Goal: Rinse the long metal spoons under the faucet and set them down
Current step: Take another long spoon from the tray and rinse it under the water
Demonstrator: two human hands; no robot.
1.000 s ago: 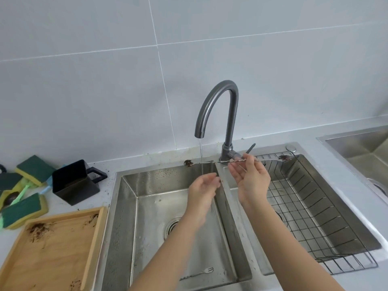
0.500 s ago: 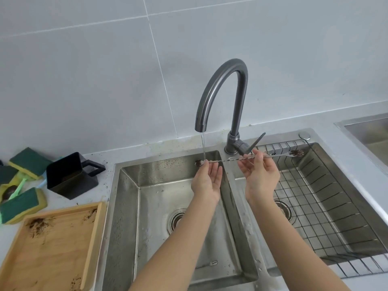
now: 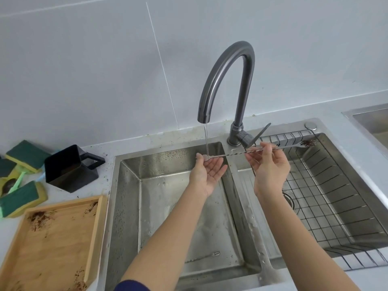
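The right hand (image 3: 269,166) pinched the long metal spoons (image 3: 252,151) near mid-length between thumb and fingertips, palm facing the person. How many spoons made up the bundle could not be told. The spoons lay roughly level, crossing the divider between the two basins. Their right end, soiled with dark residue, reached over the wire rack (image 3: 327,198) in the right basin. Their left end extended to the water stream (image 3: 206,141) falling from the faucet (image 3: 228,74).

The left hand (image 3: 207,172) was open, palm up, fingers loosely spread, grasping nothing. It sat directly beneath the left end of the spoons, and the stream landed at the fingertips there. Whether the spoon tip touched the fingers could not be told.

Both hands were positioned above the sink (image 3: 130,206), the left over the left basin and the right over the divider and the edge of the right basin.

A small fork-like utensil (image 3: 204,257) lay on the floor of the left basin, near its front wall, well apart from both hands.

On the counter left of the sink stood a black container (image 3: 69,169), with green-and-yellow sponges (image 3: 21,196) beside it and a wooden tray (image 3: 56,244) carrying dark crumbs in front.
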